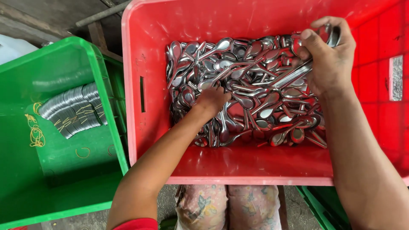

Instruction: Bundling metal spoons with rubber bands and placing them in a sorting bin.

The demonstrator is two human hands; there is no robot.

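Reaching into the spoons [255, 91], left hand [211, 100] is buried fingers-down in the pile, grip hidden. Right hand [328, 53] is clamped on a spoon stack [298, 72], above the red crate [149, 51].

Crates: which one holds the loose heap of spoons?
The red crate in the middle, where both hands dig into loose metal spoons. The green crate to its left holds neat banded stacks instead.
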